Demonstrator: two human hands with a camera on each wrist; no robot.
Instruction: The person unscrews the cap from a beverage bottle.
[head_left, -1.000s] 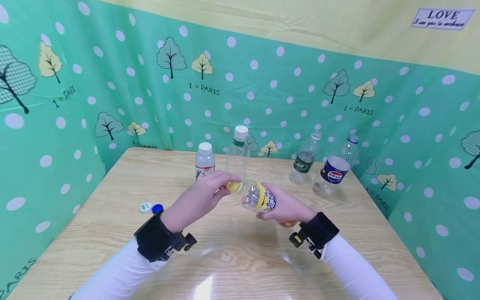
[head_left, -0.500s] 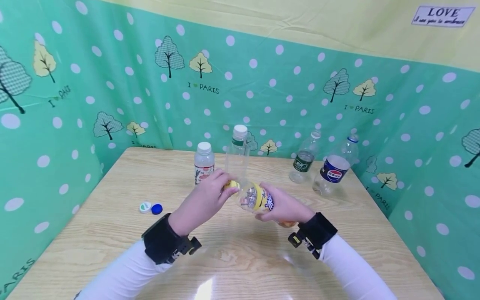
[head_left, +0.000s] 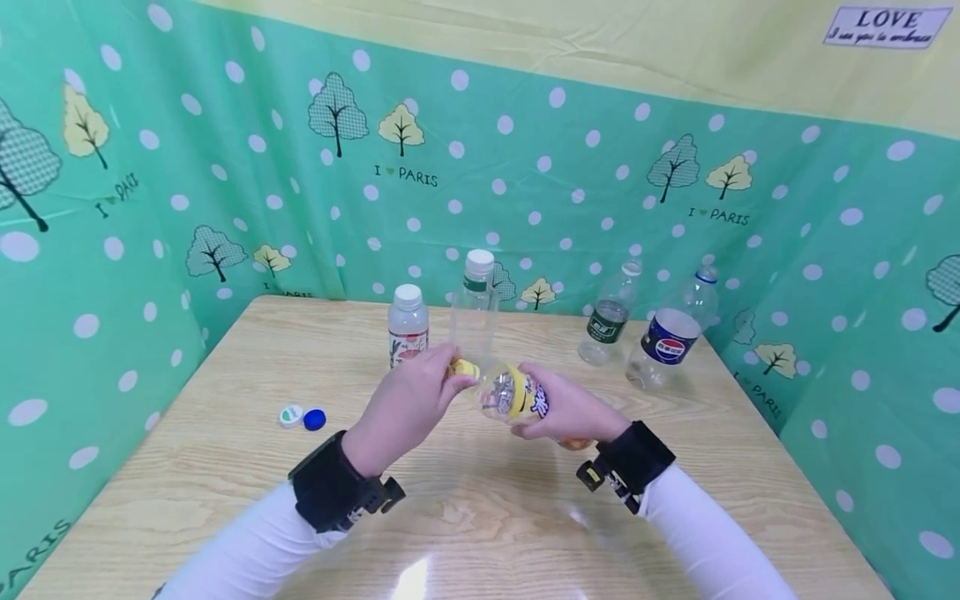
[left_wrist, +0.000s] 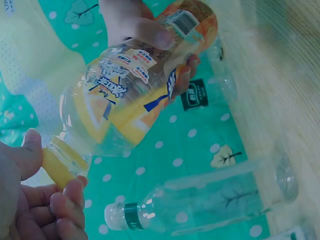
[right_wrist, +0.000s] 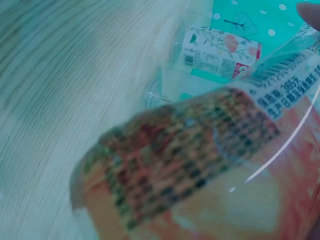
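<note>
My right hand [head_left: 566, 406] grips a clear plastic bottle [left_wrist: 120, 95] round its lower body. The bottle has a yellow and orange label and lies tilted over the table, neck toward the left. At that neck my left hand [head_left: 408, 396] pinches the yellow cap [left_wrist: 57, 170] between thumb and fingers, as the left wrist view shows closely. In the right wrist view the bottle's orange base [right_wrist: 200, 165] fills most of the picture, and one fingertip shows at the upper right corner. Behind the hands stand a white-capped clear bottle [head_left: 475, 312] and a shorter white-capped bottle [head_left: 408, 321].
A white cap [head_left: 291, 416] and a blue cap [head_left: 314, 419] lie on the wooden table [head_left: 225, 500] at left. Toward the back right stand a green-label bottle [head_left: 606, 321] and a larger blue-label cola bottle [head_left: 669, 337], both without caps. A green dotted curtain [head_left: 555, 167] closes off the back and sides.
My left hand has turned and shifted slightly around the yellow cap, its wrist moving right and uncovering the blue cap. The right hand and bottle have hardly moved.
</note>
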